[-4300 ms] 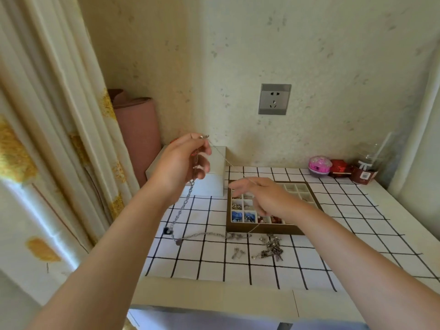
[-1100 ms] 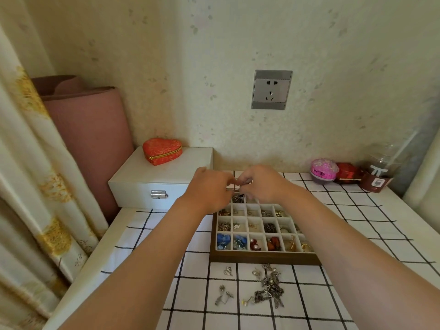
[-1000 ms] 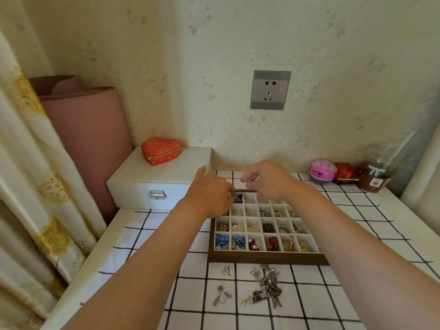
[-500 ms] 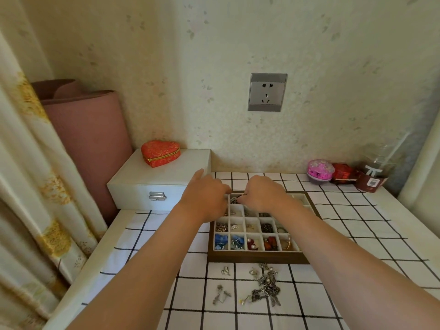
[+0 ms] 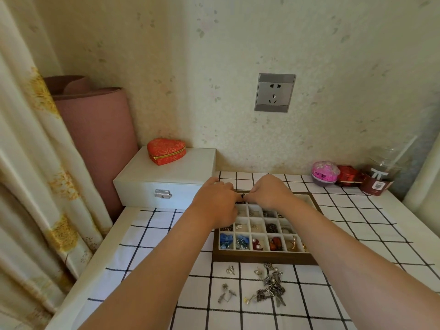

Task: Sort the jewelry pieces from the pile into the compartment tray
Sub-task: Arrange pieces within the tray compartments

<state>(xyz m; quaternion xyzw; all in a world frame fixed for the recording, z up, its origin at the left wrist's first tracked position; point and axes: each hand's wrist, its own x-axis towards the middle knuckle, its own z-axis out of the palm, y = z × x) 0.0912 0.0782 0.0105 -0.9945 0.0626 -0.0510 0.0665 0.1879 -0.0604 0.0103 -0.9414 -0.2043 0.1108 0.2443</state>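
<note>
Dark, small jewelry piece (image 5: 243,196) is pinched between the closed left hand (image 5: 217,201) and right hand (image 5: 267,192) over the compartment tray's (image 5: 263,257) far row; advise lowering fully into one cell before release, pile (image 5: 270,285) remaining on table (image 5: 152,246).

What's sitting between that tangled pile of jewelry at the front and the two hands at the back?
In the head view, the compartment tray lies between the pile and the left hand and right hand.
</note>
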